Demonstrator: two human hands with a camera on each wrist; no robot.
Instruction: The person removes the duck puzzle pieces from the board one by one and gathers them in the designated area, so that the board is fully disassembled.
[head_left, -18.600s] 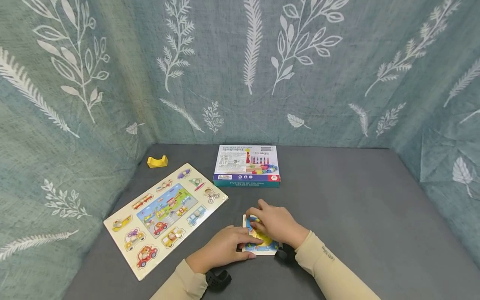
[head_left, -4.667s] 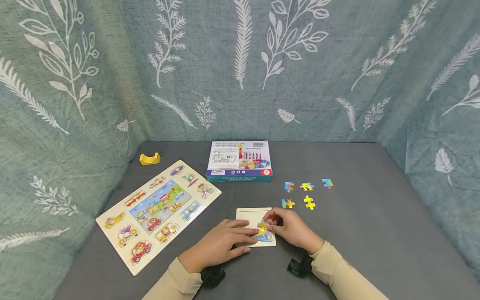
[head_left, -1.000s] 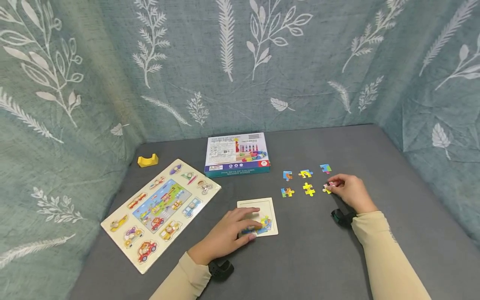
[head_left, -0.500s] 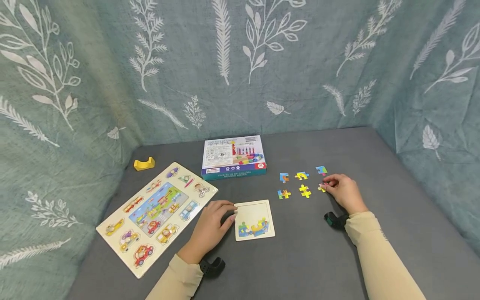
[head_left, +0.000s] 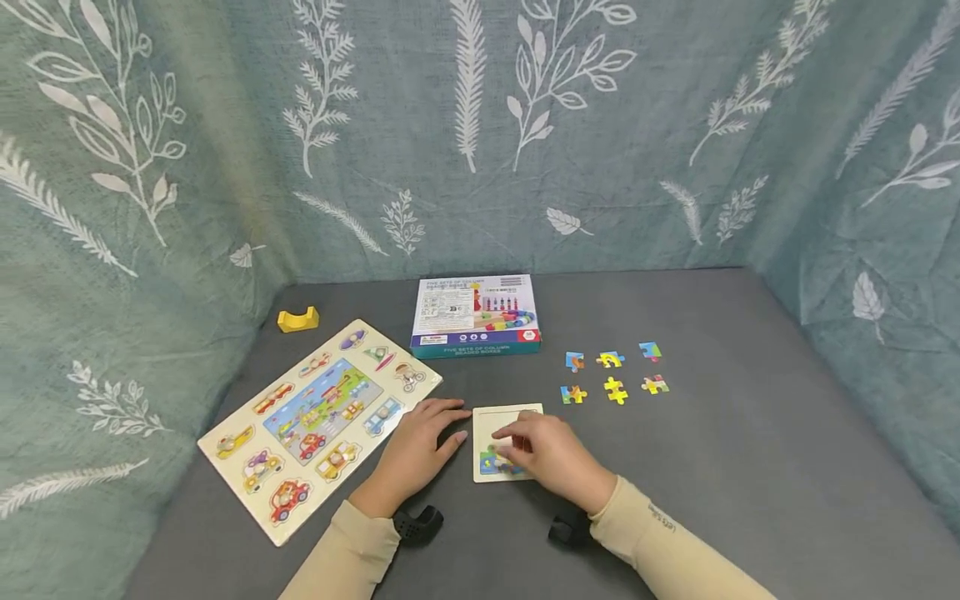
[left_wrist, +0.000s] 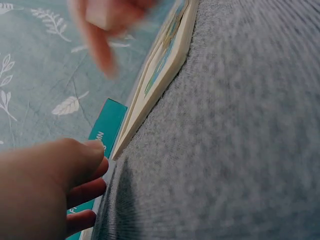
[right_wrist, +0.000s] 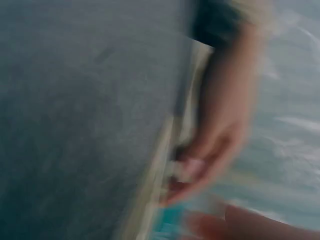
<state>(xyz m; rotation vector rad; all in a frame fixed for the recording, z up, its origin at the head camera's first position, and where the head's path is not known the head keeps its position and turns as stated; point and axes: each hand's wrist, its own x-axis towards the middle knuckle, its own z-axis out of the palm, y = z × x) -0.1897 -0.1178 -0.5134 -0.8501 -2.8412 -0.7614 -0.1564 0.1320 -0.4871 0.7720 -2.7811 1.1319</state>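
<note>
A small square wooden puzzle tray (head_left: 477, 425) lies flat in front of me, with several jigsaw pieces (head_left: 489, 462) heaped in its near part. Over the tray's right side hovers my right hand (head_left: 558, 458), fingers loosely bent and no piece showing between them; it hides part of the heap. My left hand (head_left: 418, 450) rests on the table left of the tray, fingertips right at its left edge. In the left wrist view the left hand (left_wrist: 45, 180) has relaxed fingers near the tray's rim (left_wrist: 155, 97), and the right hand (left_wrist: 112, 20) is a blur above.
Several loose jigsaw pieces, among them a yellow one (head_left: 616, 390) and a pink-and-yellow one (head_left: 655, 384), lie in two rows at right. A large vehicle peg puzzle board (head_left: 307, 492) lies at left. Behind are a beaded-toy box (head_left: 476, 348) and a yellow block (head_left: 297, 320).
My right hand has set the pink-and-yellow piece down in the near row, let go, and come back left over the tray. My left hand has drawn back from the tray to its left edge.
</note>
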